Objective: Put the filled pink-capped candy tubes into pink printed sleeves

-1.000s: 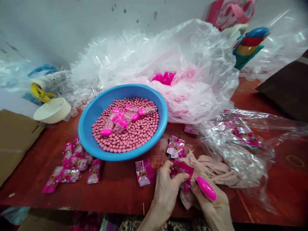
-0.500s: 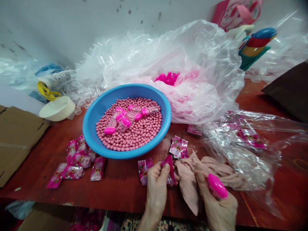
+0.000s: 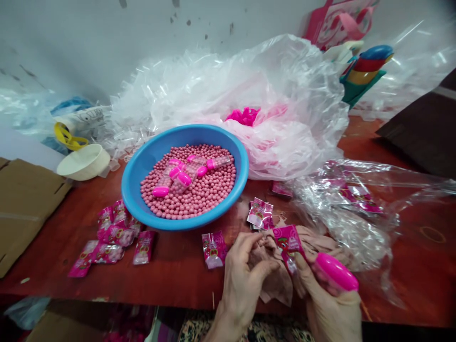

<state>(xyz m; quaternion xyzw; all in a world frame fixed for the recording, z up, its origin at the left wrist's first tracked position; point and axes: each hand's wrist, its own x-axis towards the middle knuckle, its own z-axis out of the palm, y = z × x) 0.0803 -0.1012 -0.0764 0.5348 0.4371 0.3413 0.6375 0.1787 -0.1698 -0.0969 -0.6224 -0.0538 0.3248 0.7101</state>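
My right hand (image 3: 331,304) pinches a pink printed sachet (image 3: 287,240) between thumb and fingers. The same hand also grips a clear tube with a glossy pink cap (image 3: 337,270), and pink beads show inside the tube. Just left of the sachet, my left hand (image 3: 245,275) is open, its thumb and curved fingers apart over a crumpled beige cloth (image 3: 278,285). A flat pink sachet (image 3: 213,249) lies beside that hand. Behind it are a few more sachets (image 3: 260,213). Pink beads and several capped tubes (image 3: 183,179) fill the blue basin (image 3: 185,223).
Filled sachets (image 3: 116,232) lie in a group on the left of the red-brown table (image 3: 171,280). A white bowl (image 3: 83,162) and cardboard (image 3: 28,209) stand further left. Large clear plastic bags (image 3: 299,95) cover the back, with a crinkled bag (image 3: 356,237) on the right.
The pink sachet has passed from my left hand to my right, which still holds the tube. My left hand has opened and moved right over the cloth. The view has shifted slightly.
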